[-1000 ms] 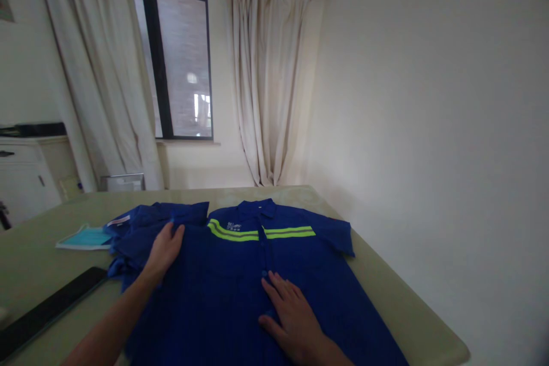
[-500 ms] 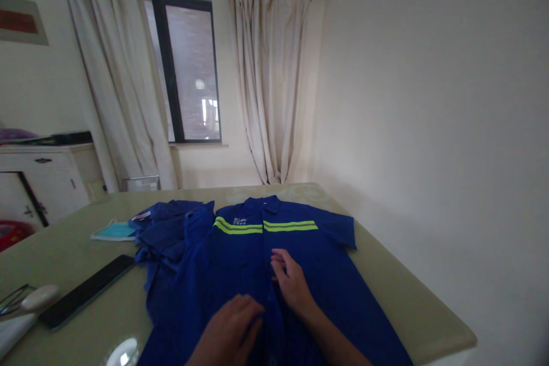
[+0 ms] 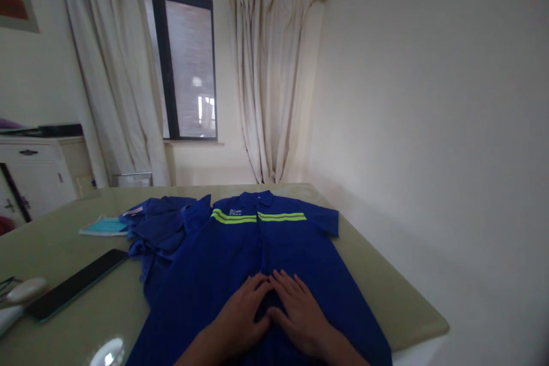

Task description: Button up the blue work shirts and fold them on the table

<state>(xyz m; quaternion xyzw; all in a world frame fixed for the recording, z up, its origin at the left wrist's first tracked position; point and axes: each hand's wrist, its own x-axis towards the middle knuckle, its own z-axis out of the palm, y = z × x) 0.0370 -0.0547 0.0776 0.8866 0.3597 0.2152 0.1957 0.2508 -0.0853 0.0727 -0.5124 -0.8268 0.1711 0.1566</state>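
A blue short-sleeved work shirt [image 3: 295, 251] with yellow-green reflective stripes across the chest lies spread on the table, collar at the far end. On its lower front, close to the button line, rest my left hand [image 3: 244, 311] and my right hand [image 3: 298, 314], side by side. Both have their fingers stretched out over the cloth, and the fingertips nearly meet. Neither hand grips anything. Left of the shirt lies a crumpled blue garment [image 3: 160, 229], partly covered by the shirt's edge.
The greenish table [image 3: 398, 291] ends at the right before a bare wall. On its left side are a light blue face mask [image 3: 105, 226], a dark phone-like slab [image 3: 79, 285], a pale rounded object [image 3: 28, 290] and a bright round reflection. Curtains and a window stand behind.
My right hand has drawn back toward me from mid-chest and flattened on the shirt. My left hand has moved up and right beside it. The shirt's left side is laid out flatter.
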